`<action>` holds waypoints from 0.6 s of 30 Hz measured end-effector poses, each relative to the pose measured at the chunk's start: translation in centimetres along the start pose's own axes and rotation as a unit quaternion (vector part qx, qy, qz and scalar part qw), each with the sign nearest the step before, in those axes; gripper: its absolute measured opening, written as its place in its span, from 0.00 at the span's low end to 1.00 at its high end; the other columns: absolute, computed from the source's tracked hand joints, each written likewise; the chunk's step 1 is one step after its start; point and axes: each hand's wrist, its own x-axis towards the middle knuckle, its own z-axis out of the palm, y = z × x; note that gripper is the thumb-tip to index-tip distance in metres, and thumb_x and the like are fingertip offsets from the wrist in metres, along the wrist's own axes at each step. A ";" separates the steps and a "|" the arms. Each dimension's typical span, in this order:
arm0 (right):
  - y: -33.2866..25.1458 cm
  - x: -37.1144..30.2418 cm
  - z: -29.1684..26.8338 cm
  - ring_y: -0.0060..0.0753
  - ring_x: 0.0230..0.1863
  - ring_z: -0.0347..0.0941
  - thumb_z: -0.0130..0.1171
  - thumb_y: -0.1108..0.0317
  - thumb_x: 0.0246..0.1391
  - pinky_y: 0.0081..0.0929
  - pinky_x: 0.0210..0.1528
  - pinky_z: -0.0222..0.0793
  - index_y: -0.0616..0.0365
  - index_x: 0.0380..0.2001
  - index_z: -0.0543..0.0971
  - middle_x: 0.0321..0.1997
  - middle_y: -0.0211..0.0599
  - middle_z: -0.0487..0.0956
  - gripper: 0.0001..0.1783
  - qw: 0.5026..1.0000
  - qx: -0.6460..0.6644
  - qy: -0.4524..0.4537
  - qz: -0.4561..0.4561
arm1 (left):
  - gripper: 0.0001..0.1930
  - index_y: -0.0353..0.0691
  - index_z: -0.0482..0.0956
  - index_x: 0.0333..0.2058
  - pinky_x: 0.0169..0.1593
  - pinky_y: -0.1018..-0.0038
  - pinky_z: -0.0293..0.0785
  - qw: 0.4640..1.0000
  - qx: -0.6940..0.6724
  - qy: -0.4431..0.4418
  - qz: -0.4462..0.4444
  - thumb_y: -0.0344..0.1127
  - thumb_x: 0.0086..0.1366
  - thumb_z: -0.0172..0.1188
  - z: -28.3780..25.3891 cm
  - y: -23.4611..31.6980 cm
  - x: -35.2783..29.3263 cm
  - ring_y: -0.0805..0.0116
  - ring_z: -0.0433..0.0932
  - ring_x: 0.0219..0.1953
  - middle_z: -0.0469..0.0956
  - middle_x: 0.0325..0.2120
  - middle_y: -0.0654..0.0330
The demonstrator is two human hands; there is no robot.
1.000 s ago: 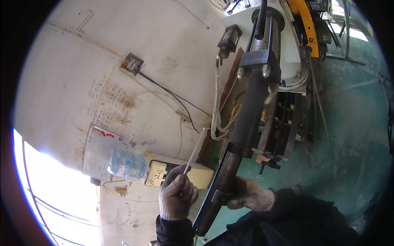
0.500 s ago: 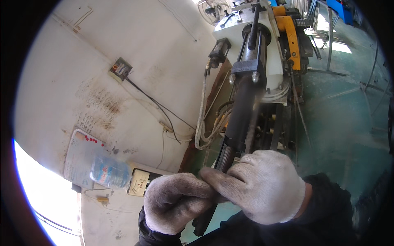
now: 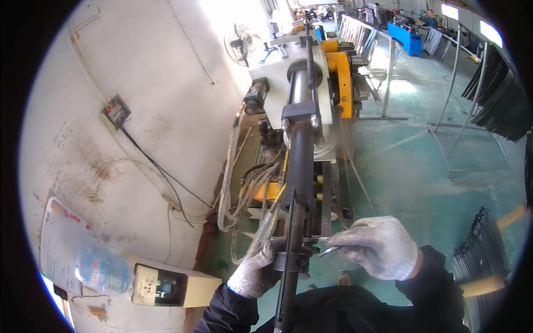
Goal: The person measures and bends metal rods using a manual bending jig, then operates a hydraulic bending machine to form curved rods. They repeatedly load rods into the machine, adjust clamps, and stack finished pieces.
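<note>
A long black cylinder point(image 3: 300, 161) of a machine runs toward me, with a threaded rod point(image 3: 298, 219) coming out of its near end. On the rod sits a round black collar point(image 3: 290, 263) with a small bolt at its right side. My left hand point(image 3: 254, 272), in a whitish work glove, is closed against the collar's left side, its fingertips partly hidden behind it. To the right, my gloved right hand point(image 3: 380, 247) pinches a small grey metal tool point(image 3: 330, 251). The tool's tip points at the collar but stands apart from it; its exact kind is hidden by the fingers.
Hydraulic hoses point(image 3: 266, 175) hang left of the cylinder. A water dispenser point(image 3: 161, 286) with a blue bottle point(image 3: 102, 270) stands by the left wall. Racks with dark strips point(image 3: 477, 258) stand right. Farther back are a fan point(image 3: 241, 44), a yellow machine arm point(image 3: 340, 77) and a person point(image 3: 431, 20).
My hands have parted: the left now grips the collar, and the right has moved away rightward, its metal tool now showing. The view has tilted up, bringing more of the workshop into sight.
</note>
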 end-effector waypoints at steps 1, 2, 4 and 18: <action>-0.1 0.0 0.5 0.51 0.39 0.89 0.77 0.70 0.64 0.43 0.45 0.86 0.55 0.54 0.93 0.42 0.44 0.92 0.15 1.000 -0.005 0.007 -0.002 | 0.55 0.26 0.68 0.77 0.66 0.47 0.84 0.998 -0.042 -0.046 -0.017 0.68 0.71 0.75 -0.1 0.0 0.3 0.46 0.87 0.59 0.83 0.64 0.39; -0.1 -0.1 1.0 0.52 0.39 0.89 0.77 0.70 0.64 0.43 0.45 0.86 0.55 0.53 0.93 0.41 0.44 0.92 0.15 1.000 -0.009 0.013 -0.004 | 0.56 0.27 0.66 0.79 0.66 0.46 0.84 0.992 -0.083 -0.090 -0.033 0.67 0.71 0.76 -0.1 -0.2 0.5 0.45 0.87 0.59 0.82 0.65 0.38; -0.5 0.0 1.8 0.52 0.38 0.89 0.77 0.69 0.64 0.43 0.44 0.86 0.54 0.52 0.93 0.41 0.43 0.92 0.14 0.999 -0.038 0.021 -0.003 | 0.55 0.31 0.65 0.80 0.64 0.45 0.84 0.986 -0.117 -0.110 -0.041 0.65 0.70 0.77 -0.2 -0.7 0.5 0.42 0.87 0.58 0.81 0.65 0.37; -3.5 0.9 3.7 0.48 0.41 0.89 0.73 0.66 0.66 0.42 0.43 0.86 0.49 0.49 0.94 0.39 0.35 0.91 0.10 0.987 -0.156 -0.011 -0.034 | 0.29 0.37 0.77 0.68 0.52 0.60 0.86 0.989 -0.145 -0.016 -0.003 0.55 0.83 0.65 1.3 -2.2 -1.2 0.57 0.86 0.47 0.85 0.52 0.50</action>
